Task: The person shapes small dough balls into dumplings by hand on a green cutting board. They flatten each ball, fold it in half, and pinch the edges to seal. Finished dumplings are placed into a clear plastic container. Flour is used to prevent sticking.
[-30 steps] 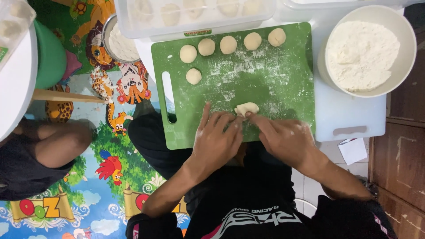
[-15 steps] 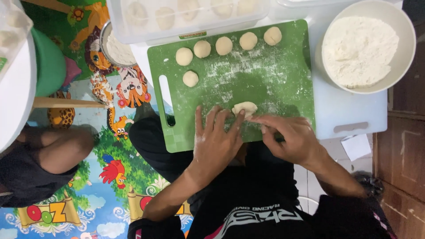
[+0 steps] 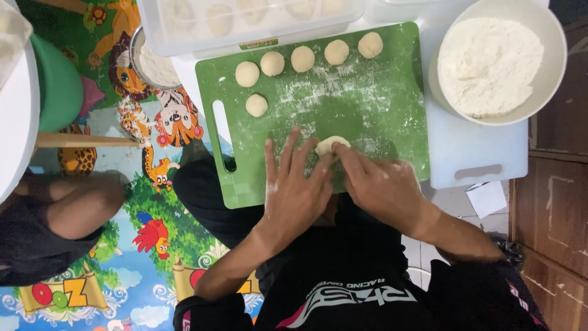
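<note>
A small piece of pale dough (image 3: 331,144) lies on a floured green cutting board (image 3: 380,104). My left hand (image 3: 296,187) rests flat on the board with fingers spread, its fingertips touching the dough's left side. My right hand (image 3: 380,184) pinches the dough from the right with its fingertips. Several round dough balls (image 3: 303,59) sit in a row along the board's far edge, with one more (image 3: 256,105) below the row at the left.
A white bowl of flour (image 3: 490,61) stands on a white board (image 3: 471,153) at the right. A clear tray of dough pieces (image 3: 245,24) lies beyond the green board, a small flour bowl (image 3: 153,61) to its left. Another person's knee (image 3: 79,205) is at the left.
Both hands have stayed on the dough piece, with the left fingers spreading wider over the board. The view has shifted slightly.
</note>
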